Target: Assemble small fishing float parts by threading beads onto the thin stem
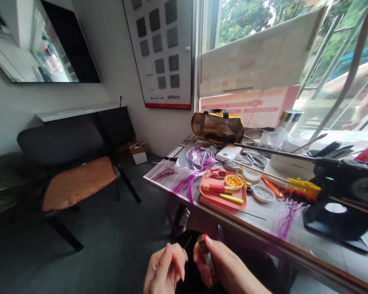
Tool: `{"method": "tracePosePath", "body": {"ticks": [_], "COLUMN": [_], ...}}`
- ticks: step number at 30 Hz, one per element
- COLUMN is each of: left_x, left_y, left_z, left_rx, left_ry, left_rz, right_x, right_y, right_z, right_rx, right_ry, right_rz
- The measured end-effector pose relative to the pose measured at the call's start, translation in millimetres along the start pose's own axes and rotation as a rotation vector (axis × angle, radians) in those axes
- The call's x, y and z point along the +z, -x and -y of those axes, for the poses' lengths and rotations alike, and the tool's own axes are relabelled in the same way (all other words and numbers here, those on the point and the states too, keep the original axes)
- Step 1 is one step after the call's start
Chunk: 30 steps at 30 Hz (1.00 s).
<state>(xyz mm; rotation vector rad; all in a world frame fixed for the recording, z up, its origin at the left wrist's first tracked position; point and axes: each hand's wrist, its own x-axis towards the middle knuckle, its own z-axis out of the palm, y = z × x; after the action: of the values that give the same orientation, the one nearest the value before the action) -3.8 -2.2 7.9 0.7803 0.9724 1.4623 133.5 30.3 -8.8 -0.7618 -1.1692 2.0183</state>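
Observation:
Low in the view, in front of the table edge, my left hand is closed in a pinch around a thin dark strand. The strand's tip sticks up to the right from the fingertips; its kind is too fine to make out. Just to the right, my right hand grips a lighter with a metal head and a red button. The thumb lies by the red button, and no flame shows. A small gap separates the two hands.
On the table lie an orange tray with a yellow-green pen, a dish of small yellow pieces, a bowl of grey beads, purple strands and scissors. A black stand is at right, a chair at left.

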Motion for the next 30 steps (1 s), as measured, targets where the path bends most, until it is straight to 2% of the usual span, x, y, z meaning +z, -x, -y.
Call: {"method": "tracePosePath", "body": {"ticks": [3, 7, 16, 19, 22, 26, 30], "left_x": [0.7, 2.3, 2.6, 0.7, -1.6, -2.5, 0.6], "left_y": [2.8, 4.0, 4.4, 4.1, 3.0, 2.3, 3.8], "left_z": [-1.4, -1.9, 0.1, 2.5, 4.3, 3.3, 1.6], "left_rx": [-0.024, -0.045, -0.036, -0.035, -0.026, -0.036, -0.023], "left_ry": [0.031, 0.023, 0.037, 0.003, -0.053, -0.104, -0.096], "left_rz": [-0.036, -0.048, -0.061, -0.045, -0.034, 0.01, -0.034], "right_x": [0.8, 3.4, 2.5, 4.8, 8.3, 12.3, 13.0], "right_y": [-10.4, -13.4, -12.3, -13.5, -12.8, -8.2, -7.1], "right_z": [-17.6, -24.1, -25.3, -27.4, -27.6, -23.6, -22.2], "right_rx": [0.04, 0.071, 0.028, 0.004, 0.054, 0.12, 0.093], "right_ry": [-0.22, -0.409, -0.196, -0.246, -0.288, -0.254, -0.278], "right_rz": [0.046, 0.112, -0.008, 0.002, 0.026, -0.027, -0.08]}}
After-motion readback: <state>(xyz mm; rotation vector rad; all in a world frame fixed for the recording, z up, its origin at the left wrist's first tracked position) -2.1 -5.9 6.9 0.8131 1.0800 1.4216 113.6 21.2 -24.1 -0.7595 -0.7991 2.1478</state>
